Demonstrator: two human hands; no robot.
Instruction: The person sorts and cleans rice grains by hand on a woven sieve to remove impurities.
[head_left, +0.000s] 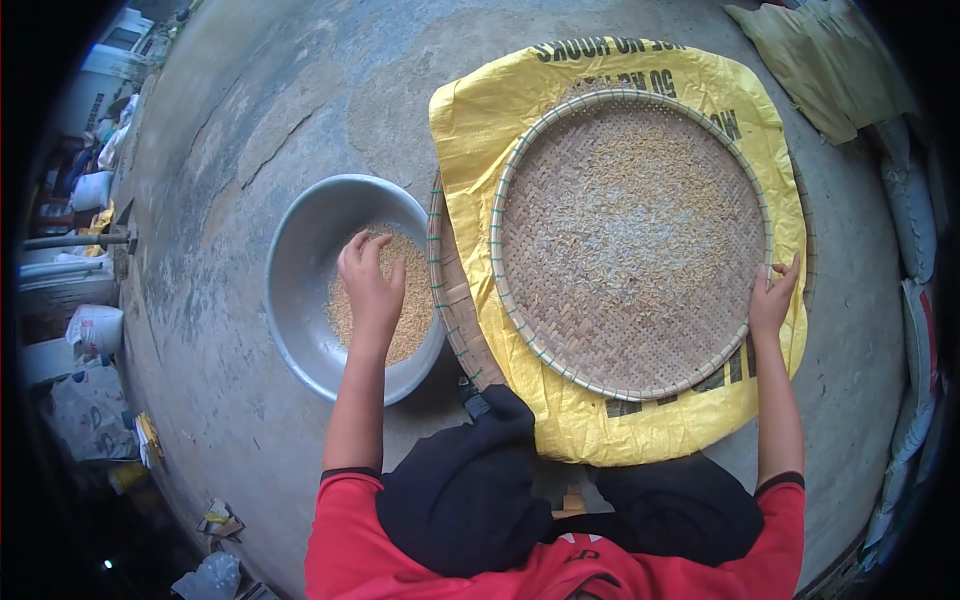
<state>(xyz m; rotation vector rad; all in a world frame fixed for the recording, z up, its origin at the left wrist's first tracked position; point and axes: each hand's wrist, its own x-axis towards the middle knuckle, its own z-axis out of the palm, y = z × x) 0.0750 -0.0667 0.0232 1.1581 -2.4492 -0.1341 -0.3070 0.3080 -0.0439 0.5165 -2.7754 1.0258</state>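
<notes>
My left hand (372,285) is above a round metal basin (296,255), its fingers apart and slightly curled, with nothing visible in them. Tan unhusked rice (412,330) lies in the bottom of the basin. On the right, my right hand (772,300) grips the edge of a round woven winnowing tray (640,350). White grains and husked-looking tan rice (650,215) are spread over the tray's upper and middle part. Under it lies a yellow woven sack (470,130) with black print, on top of a larger woven tray (458,310).
Concrete floor (230,220) surrounds the basin and trays. A pale olive sack (825,70) lies at the upper right, with several filled sacks (910,230) along the right edge. White buckets (95,328) and plastic bags (90,410) line the left side.
</notes>
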